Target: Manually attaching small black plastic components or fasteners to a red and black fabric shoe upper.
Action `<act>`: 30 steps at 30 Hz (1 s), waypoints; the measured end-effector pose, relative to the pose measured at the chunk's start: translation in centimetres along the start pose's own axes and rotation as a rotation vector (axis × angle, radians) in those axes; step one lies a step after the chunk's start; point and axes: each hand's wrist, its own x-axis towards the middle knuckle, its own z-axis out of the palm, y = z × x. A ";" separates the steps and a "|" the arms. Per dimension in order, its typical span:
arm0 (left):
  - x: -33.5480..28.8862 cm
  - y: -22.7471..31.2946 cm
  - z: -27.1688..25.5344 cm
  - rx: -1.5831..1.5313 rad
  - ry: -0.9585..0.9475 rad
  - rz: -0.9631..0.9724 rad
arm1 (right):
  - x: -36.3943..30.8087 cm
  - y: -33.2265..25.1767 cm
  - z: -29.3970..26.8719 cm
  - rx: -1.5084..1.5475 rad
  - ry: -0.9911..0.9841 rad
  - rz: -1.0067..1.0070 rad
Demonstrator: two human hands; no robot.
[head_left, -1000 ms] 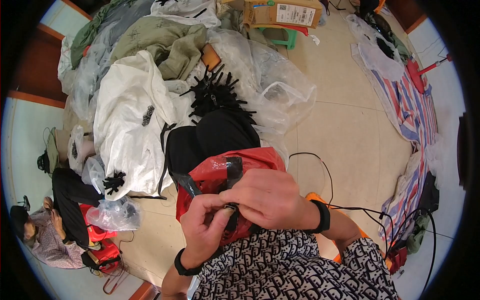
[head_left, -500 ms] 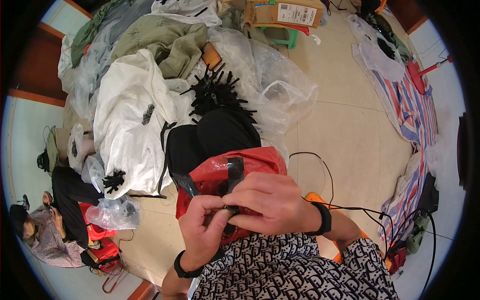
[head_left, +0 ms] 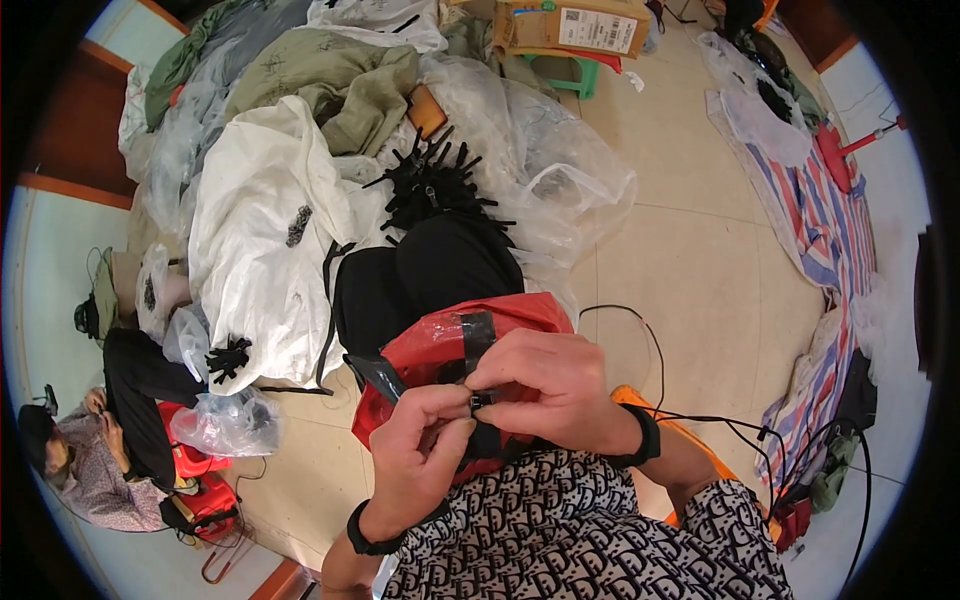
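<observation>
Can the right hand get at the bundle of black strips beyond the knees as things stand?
Probably not directly: the right hand seems to be pinching a small dark piece, and the black-clad knees lie in between. The bundle looks mostly uncovered, though.

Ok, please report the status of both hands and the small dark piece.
Right hand pinching the small dark piece; left hand close beside, grip unclear. Piece partly hidden, over red plastic bag. No obstruction visible.

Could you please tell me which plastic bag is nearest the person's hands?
The red plastic bag, spread directly beneath the left hand and right hand; the clear plastic bags lie farther away.
</observation>
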 end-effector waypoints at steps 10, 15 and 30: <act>0.1 -0.2 0.1 -0.016 0.007 -0.040 | 0.0 0.6 0.4 0.078 -0.014 0.034; 0.4 -0.3 0.0 -0.010 -0.013 -0.054 | -0.2 1.1 0.4 0.110 -0.008 0.086; 0.9 -1.3 0.4 -0.086 -0.042 0.004 | 0.2 0.7 0.3 -0.146 -0.003 -0.140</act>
